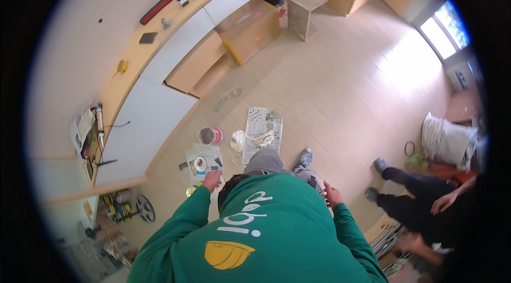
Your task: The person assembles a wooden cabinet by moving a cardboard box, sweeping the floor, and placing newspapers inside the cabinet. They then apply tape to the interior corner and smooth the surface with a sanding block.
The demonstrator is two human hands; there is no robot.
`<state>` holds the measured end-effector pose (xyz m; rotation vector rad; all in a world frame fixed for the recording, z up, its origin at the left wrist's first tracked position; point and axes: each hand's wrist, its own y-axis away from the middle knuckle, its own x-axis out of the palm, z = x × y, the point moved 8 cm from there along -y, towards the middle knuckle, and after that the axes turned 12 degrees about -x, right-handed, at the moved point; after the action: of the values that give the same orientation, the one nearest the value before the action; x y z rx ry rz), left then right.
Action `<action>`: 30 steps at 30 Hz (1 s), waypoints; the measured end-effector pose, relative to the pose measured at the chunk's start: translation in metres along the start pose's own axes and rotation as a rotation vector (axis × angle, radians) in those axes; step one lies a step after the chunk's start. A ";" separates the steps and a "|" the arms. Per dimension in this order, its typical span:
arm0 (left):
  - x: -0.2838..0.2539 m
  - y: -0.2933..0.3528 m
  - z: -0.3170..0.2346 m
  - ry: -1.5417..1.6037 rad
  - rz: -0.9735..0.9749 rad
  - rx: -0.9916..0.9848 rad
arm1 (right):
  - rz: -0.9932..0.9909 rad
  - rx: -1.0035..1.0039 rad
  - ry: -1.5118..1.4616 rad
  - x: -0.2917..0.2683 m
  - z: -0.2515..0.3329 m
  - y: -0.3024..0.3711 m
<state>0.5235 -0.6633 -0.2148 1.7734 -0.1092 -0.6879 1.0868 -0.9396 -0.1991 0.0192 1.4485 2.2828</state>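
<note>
My left hand (212, 180) is beside a sheet of newspaper (219, 151) on the floor, its fingers curled; what they hold, if anything, is too small to make out. Just past the fingers lies a small dark flat piece (217, 162). On that newspaper stands a small round white-rimmed container (200, 163). My right hand (333, 195) hangs beside my grey trouser leg, fingers apart, with nothing visible in it. A round tub with a pink-red side (211, 135) stands beyond my left hand. Crumpled pale plastic (263, 138) lies on a second newspaper (256, 116).
At left runs a long wooden counter (126, 75) with white fronts, bearing tools. A wheeled yellow-black machine (118, 206) stands lower left. A small stool-like stand (307, 2) is far ahead. At right, a co-worker in dark trousers (407, 182) sits near a white sack (450, 139).
</note>
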 end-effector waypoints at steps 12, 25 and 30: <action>0.297 0.141 -0.426 -0.737 0.421 0.871 | 0.329 -0.523 0.499 -0.112 0.181 -0.221; 0.183 0.115 -0.554 -0.112 0.302 0.510 | 0.531 -0.652 0.817 -0.039 0.604 -0.191; 0.136 0.118 -0.570 0.126 0.060 0.360 | 0.835 -0.871 1.018 0.095 0.750 -0.216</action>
<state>0.9524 -0.2722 -0.0729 2.1441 -0.2095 -0.5342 1.2555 -0.1828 -0.0671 -1.1222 0.6125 3.7374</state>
